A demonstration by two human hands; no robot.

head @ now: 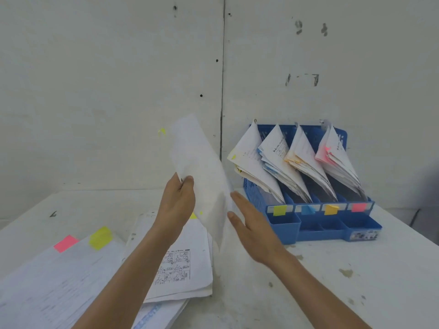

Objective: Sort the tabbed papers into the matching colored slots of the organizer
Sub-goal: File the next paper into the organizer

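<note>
Paper sheet [199,162] with a yellow tab [162,131] at its upper left corner stands nearly upright in the air, blurred, left of the blue organizer [320,230] and above the table [356,269]. The left hand [177,203] pinches it at its left edge, thumb on the near face, so most of the sheet rises above the grip and hangs to its right. The right hand [251,230] is flat, fingers straight and together, at the sheet's lower right edge; whether it touches the paper cannot be told. The organizer sits on the table's right side near the wall [95,67]. Its four slots are marked in front, left to right, by a yellow label [279,210], blue label [308,209], orange label [331,209] and pink label [358,207], and each holds leaning filed papers [251,162]. Under the left forearm lie loose stacks, one topped by a comic page [177,267], another at far left showing a pink tab [66,243] and a yellow-green tab [101,237].
</note>
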